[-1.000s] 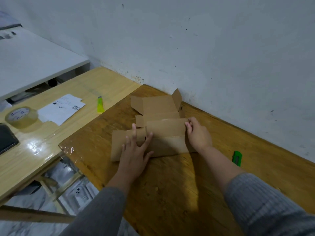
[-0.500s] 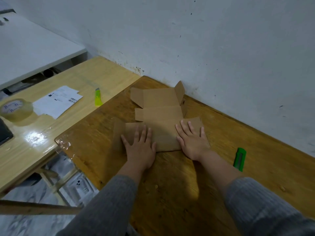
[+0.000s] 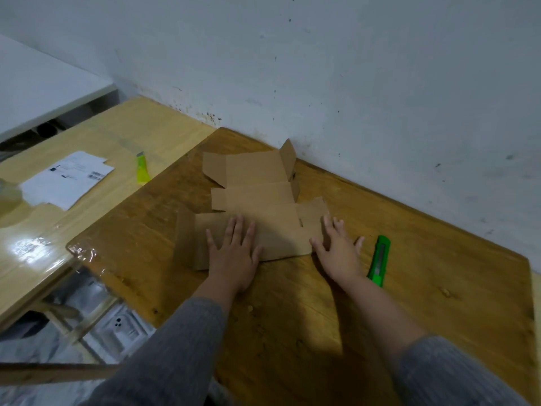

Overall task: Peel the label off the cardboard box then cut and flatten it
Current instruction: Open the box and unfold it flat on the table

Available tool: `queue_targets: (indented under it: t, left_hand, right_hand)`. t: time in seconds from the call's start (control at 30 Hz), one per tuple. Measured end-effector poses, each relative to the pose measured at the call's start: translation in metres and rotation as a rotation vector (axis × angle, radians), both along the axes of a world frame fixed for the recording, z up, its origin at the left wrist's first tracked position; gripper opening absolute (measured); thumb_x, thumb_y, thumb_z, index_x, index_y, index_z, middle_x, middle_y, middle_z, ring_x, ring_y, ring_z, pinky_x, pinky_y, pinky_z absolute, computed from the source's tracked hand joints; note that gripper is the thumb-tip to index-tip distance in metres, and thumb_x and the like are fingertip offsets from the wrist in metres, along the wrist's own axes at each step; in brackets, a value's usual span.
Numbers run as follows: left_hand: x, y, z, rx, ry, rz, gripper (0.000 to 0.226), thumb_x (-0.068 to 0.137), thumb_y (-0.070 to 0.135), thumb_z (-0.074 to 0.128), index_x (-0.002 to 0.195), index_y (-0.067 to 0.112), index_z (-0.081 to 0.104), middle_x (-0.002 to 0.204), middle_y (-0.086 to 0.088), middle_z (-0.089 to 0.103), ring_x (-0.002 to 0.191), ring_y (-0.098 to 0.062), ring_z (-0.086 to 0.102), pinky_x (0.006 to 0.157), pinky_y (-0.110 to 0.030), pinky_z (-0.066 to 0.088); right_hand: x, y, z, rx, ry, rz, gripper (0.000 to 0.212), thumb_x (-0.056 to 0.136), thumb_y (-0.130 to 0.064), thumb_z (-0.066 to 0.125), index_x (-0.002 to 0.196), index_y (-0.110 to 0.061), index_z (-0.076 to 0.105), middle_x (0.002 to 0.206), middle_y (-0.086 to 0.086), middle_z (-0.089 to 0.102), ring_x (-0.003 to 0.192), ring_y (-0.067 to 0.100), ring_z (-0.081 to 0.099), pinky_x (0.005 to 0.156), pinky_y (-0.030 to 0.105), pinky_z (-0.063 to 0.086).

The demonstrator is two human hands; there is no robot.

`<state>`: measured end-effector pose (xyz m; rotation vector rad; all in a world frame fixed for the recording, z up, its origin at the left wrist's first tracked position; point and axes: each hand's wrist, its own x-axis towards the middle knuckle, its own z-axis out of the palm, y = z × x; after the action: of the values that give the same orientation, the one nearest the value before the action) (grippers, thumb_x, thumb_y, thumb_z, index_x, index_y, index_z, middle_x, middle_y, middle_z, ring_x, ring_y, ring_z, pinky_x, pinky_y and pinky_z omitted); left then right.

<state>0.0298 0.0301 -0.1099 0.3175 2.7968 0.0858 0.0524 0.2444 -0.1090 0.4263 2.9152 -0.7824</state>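
Note:
The brown cardboard box [image 3: 257, 194] lies opened out on the dark wooden table [image 3: 322, 332], with one small flap still standing up at its far right near the wall. My left hand [image 3: 234, 253] presses flat, fingers straight, on the near panel. My right hand [image 3: 339, 250] lies flat with spread fingers at the box's right edge, partly on the table. A green utility knife [image 3: 380, 260] lies just right of my right hand. The peeled white label [image 3: 67, 178] rests on the lighter table to the left.
A yellow-green cutter [image 3: 142, 169] lies on the light wooden table [image 3: 87, 218] near the label. A tape roll [image 3: 7, 197] sits at the far left edge. The white wall [image 3: 351, 83] runs close behind the box. A white tabletop [image 3: 35, 92] stands at the back left.
The folded near panel has been pushed down flat. Both hands went from gripping the fold to lying flat, and my right hand slid right toward the green knife.

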Motion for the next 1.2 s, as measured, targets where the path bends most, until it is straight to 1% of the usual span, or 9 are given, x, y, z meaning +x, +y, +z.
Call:
queue_targets:
  t: [0.17,0.3,0.37,0.47,0.63,0.7,0.83,0.97,1.2]
  left_hand:
    - [0.002,0.003,0.000,-0.021,-0.009,-0.017,0.060,0.100,0.049,0.005,0.152,0.025,-0.015,0.159,-0.003,-0.023,0.146,-0.022,-0.023,0.113,-0.062,-0.013]
    - [0.005,0.003,0.002,-0.010,-0.014,-0.016,0.060,0.101,0.049,0.006,0.152,0.024,-0.015,0.159,-0.004,-0.024,0.146,-0.022,-0.024,0.113,-0.062,-0.014]
    - [0.007,0.002,0.001,0.005,-0.011,-0.012,0.061,0.100,0.050,0.007,0.152,0.026,-0.014,0.159,-0.003,-0.025,0.145,-0.022,-0.024,0.112,-0.061,-0.015]
    - [0.007,0.000,-0.002,0.020,0.000,-0.020,0.061,0.100,0.051,0.008,0.152,0.027,-0.014,0.158,0.000,-0.025,0.145,-0.021,-0.025,0.112,-0.060,-0.015]
    - [0.007,-0.003,-0.004,0.055,-0.001,-0.043,0.059,0.101,0.049,0.009,0.152,0.027,-0.011,0.159,0.001,-0.024,0.145,-0.020,-0.024,0.114,-0.060,-0.013]
    - [0.007,-0.004,-0.003,0.066,-0.004,-0.049,0.059,0.101,0.048,0.009,0.152,0.027,-0.011,0.159,0.001,-0.023,0.145,-0.020,-0.025,0.114,-0.060,-0.013]
    - [0.007,-0.006,-0.002,0.087,-0.008,-0.058,0.059,0.101,0.048,0.010,0.152,0.027,-0.011,0.159,0.002,-0.024,0.145,-0.020,-0.026,0.114,-0.059,-0.013]
    - [0.008,-0.005,-0.003,0.087,0.005,-0.053,0.060,0.101,0.048,0.011,0.152,0.027,-0.014,0.158,0.002,-0.026,0.145,-0.020,-0.025,0.114,-0.060,-0.012]
    - [0.006,-0.006,-0.006,0.084,0.027,-0.055,0.059,0.102,0.048,0.011,0.152,0.027,-0.012,0.158,0.002,-0.026,0.144,-0.020,-0.026,0.114,-0.057,-0.015]
  right_hand:
    - [0.005,-0.007,0.020,-0.402,0.230,-0.075,0.067,0.096,-0.031,0.052,0.151,-0.028,0.014,0.150,-0.005,0.038,0.137,0.014,0.035,0.113,0.033,0.029]
    - [0.004,-0.025,0.028,-0.605,0.264,-0.048,0.049,0.100,-0.036,0.039,0.147,-0.029,0.028,0.145,-0.012,0.044,0.136,0.007,0.035,0.114,0.033,0.027]
    - [0.004,-0.034,0.029,-0.525,0.246,0.039,0.043,0.102,-0.038,0.031,0.143,-0.028,0.036,0.146,-0.008,0.044,0.134,0.007,0.037,0.115,0.033,0.026]
    - [0.003,-0.043,0.028,-0.231,0.071,0.211,0.045,0.103,-0.039,0.018,0.146,-0.032,0.030,0.153,-0.004,0.031,0.142,0.016,0.025,0.116,0.033,0.011]
    - [-0.016,-0.034,0.020,-0.006,0.160,0.345,0.040,0.100,-0.029,0.039,0.139,-0.033,0.043,0.139,-0.002,0.054,0.124,0.018,0.053,0.104,0.032,0.039]
    - [-0.025,-0.025,0.019,0.023,0.153,0.421,0.042,0.097,-0.032,0.047,0.139,-0.033,0.044,0.145,-0.004,0.046,0.132,0.014,0.044,0.111,0.032,0.029]
    - [-0.038,-0.014,0.021,0.037,-0.041,0.437,0.064,0.092,-0.050,0.046,0.148,-0.033,0.022,0.160,-0.010,-0.002,0.145,0.014,0.012,0.119,0.050,0.004]
    - [-0.065,-0.016,0.030,0.252,-0.199,0.579,0.089,0.088,-0.056,0.049,0.152,-0.024,-0.004,0.159,-0.006,-0.012,0.147,0.017,-0.010,0.114,0.058,-0.010]
    - [-0.093,-0.031,0.039,0.327,-0.441,0.690,0.096,0.088,-0.052,0.054,0.150,-0.018,-0.011,0.158,-0.002,-0.020,0.146,0.018,-0.015,0.113,0.057,-0.011]
